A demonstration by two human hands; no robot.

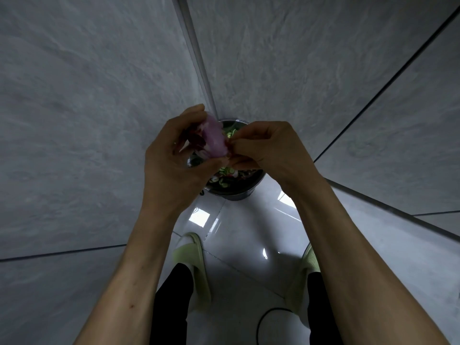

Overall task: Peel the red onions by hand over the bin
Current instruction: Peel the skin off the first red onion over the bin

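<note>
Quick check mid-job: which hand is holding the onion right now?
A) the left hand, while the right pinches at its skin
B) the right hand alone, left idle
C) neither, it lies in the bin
A: the left hand grips the red onion above the bin, and the right hand pinches skin at its edge.

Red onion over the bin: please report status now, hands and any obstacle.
Left hand grips red onion. Right hand pinches skin at its edge. Bin directly below, scraps inside. No obstacle visible.

Bare forearms, black trousers (171, 302), white socks, pale green slippers (193, 255).
</note>
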